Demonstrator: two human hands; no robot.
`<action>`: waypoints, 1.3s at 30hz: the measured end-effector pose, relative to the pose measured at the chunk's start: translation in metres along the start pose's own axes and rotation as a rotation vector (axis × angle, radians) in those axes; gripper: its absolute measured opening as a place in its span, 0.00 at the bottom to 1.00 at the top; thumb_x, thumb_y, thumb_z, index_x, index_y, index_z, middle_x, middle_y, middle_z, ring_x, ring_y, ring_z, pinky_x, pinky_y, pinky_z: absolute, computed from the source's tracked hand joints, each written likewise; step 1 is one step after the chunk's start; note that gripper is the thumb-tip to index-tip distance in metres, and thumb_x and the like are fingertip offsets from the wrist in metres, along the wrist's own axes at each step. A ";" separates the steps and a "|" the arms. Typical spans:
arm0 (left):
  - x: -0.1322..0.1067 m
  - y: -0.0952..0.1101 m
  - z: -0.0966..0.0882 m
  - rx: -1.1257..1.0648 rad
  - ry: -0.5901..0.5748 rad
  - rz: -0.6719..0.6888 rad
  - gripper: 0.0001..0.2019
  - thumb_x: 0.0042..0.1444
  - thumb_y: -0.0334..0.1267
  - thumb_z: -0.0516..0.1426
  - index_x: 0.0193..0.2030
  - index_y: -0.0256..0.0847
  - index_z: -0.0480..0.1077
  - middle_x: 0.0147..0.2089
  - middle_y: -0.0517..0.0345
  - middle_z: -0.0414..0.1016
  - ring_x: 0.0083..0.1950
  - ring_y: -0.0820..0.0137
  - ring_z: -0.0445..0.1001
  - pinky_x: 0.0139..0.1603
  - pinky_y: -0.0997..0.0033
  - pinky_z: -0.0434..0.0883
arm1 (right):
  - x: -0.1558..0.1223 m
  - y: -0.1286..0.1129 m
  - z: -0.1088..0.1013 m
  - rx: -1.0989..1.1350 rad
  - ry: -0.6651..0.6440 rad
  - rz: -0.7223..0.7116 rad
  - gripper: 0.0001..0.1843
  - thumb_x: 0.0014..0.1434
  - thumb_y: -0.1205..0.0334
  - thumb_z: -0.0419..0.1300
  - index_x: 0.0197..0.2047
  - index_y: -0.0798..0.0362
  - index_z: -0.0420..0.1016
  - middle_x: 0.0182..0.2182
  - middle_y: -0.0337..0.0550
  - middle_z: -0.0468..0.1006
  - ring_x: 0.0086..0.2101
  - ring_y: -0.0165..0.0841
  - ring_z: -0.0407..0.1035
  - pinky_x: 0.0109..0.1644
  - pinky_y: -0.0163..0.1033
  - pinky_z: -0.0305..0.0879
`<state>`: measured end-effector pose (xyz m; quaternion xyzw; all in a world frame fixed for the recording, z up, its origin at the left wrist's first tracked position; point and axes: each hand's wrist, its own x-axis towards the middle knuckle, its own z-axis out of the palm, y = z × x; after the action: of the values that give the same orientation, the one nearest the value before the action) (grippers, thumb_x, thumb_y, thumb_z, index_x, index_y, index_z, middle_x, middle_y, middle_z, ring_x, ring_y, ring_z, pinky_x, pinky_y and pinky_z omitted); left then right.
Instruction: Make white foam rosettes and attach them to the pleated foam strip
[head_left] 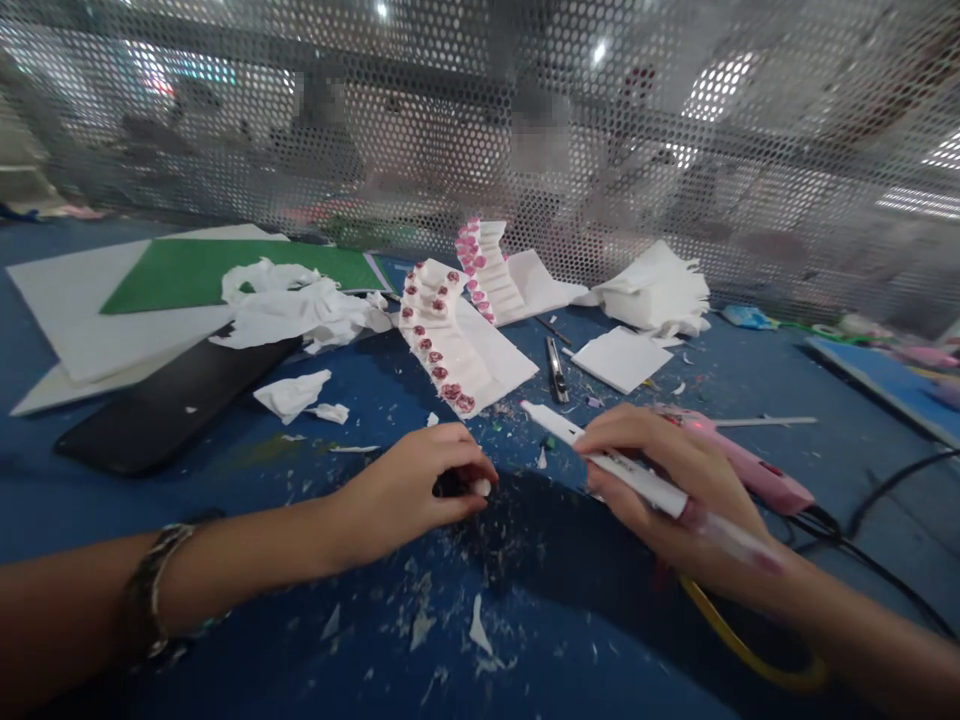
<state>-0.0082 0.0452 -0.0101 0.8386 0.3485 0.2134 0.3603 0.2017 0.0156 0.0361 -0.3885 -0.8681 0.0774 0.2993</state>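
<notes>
Long white pen, slanted tip up-left, gripped mid-body; small dark white-ended piece pinched nearby

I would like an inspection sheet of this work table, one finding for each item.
Surface: blue table, strewn with white scraps.
Job's things: small dark piece pinched in left hand; white pen-like tool gripped in right hand.
Clutter: stepped model with red dots, second stepped model behind it, crumpled paper, black sheet, green sheet, cutter, pink glue gun.
Hands: both closed on their things; bracelet on left wrist.
Cables: black cable by the glue gun; yellow cable under right forearm.
Surroundings: perforated screen; blurred figures behind it.
</notes>
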 end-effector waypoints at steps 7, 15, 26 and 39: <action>0.001 -0.005 -0.007 0.044 -0.113 0.048 0.10 0.50 0.36 0.53 0.39 0.39 0.69 0.36 0.55 0.68 0.34 0.73 0.68 0.33 0.78 0.64 | -0.010 0.012 0.013 0.669 0.007 0.271 0.09 0.57 0.63 0.47 0.37 0.53 0.67 0.24 0.39 0.72 0.26 0.26 0.68 0.30 0.33 0.65; 0.001 -0.007 -0.009 0.103 -0.053 0.057 0.06 0.49 0.37 0.54 0.33 0.42 0.71 0.31 0.58 0.72 0.34 0.71 0.67 0.34 0.76 0.61 | -0.005 0.011 0.022 0.730 -0.138 0.416 0.09 0.54 0.65 0.48 0.31 0.57 0.68 0.22 0.38 0.71 0.19 0.22 0.65 0.23 0.29 0.62; 0.003 -0.011 -0.013 0.074 -0.109 0.058 0.07 0.49 0.36 0.54 0.34 0.42 0.72 0.32 0.56 0.70 0.31 0.72 0.68 0.29 0.78 0.62 | -0.003 0.008 0.021 0.477 -0.289 0.331 0.10 0.54 0.65 0.49 0.33 0.56 0.71 0.21 0.39 0.73 0.23 0.26 0.66 0.25 0.29 0.61; 0.003 -0.012 -0.013 0.082 -0.113 0.069 0.07 0.50 0.37 0.53 0.33 0.41 0.71 0.32 0.57 0.69 0.31 0.73 0.67 0.29 0.78 0.61 | -0.004 0.009 0.023 0.459 -0.236 0.324 0.11 0.55 0.65 0.48 0.30 0.56 0.71 0.21 0.40 0.73 0.24 0.26 0.67 0.25 0.29 0.61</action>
<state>-0.0191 0.0594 -0.0105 0.8749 0.3068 0.1636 0.3372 0.1962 0.0207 0.0127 -0.4325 -0.7834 0.3628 0.2599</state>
